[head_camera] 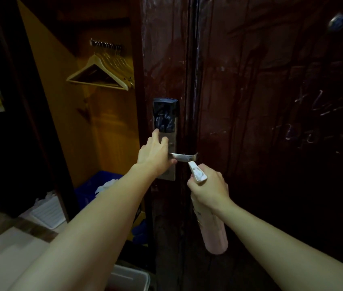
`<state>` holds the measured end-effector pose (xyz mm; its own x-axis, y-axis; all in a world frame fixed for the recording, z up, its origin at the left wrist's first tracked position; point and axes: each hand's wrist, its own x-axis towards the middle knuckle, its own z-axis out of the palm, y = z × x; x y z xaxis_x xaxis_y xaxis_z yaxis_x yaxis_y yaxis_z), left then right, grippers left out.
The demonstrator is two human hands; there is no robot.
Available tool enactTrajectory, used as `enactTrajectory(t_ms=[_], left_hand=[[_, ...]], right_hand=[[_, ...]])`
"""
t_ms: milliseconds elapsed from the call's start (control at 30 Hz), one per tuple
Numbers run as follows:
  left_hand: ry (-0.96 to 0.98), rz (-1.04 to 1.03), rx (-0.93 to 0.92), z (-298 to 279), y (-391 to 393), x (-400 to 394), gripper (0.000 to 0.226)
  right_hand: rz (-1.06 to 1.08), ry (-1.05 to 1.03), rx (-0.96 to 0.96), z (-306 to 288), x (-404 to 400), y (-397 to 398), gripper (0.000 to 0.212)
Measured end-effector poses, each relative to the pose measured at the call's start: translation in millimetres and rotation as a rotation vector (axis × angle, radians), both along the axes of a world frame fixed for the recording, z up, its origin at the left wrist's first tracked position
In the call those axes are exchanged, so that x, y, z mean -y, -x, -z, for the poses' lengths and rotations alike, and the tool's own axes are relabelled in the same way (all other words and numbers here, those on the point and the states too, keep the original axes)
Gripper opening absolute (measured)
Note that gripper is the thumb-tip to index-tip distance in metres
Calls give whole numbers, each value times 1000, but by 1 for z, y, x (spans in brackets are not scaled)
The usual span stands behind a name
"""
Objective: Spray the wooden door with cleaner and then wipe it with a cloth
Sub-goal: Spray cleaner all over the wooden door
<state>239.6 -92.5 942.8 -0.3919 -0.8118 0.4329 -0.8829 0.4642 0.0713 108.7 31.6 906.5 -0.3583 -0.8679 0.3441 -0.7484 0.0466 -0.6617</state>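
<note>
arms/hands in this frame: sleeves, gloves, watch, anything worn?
Both forearms are bare as far as the frame shows: no sleeves in view. The left hand and right hand wear no gloves. No watch, bracelet or rings visible on wrists or fingers.

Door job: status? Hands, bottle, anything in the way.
Left hand on lock plate, fingers straight. Right hand grips spray bottle, nozzle toward lever. Door streaked wet. No cloth in hand.
</note>
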Motion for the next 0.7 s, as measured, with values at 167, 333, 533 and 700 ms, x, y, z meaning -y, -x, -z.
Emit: enactTrajectory(t_ms=[167,333,533,700], left_hand=[[16,43,74,6,-1,-3,45],[26,61,103,7,-3,-4,45],[28,97,138,6,-2,-7,41],[98,147,142,6,12,-11,34]], right_hand=[[-19,-27,41,3,-5,2,10],[-5,-35,30,4,-8,9,9],[64,23,-7,3,-13,21,13],[152,141,184,2,-21,44,7]])
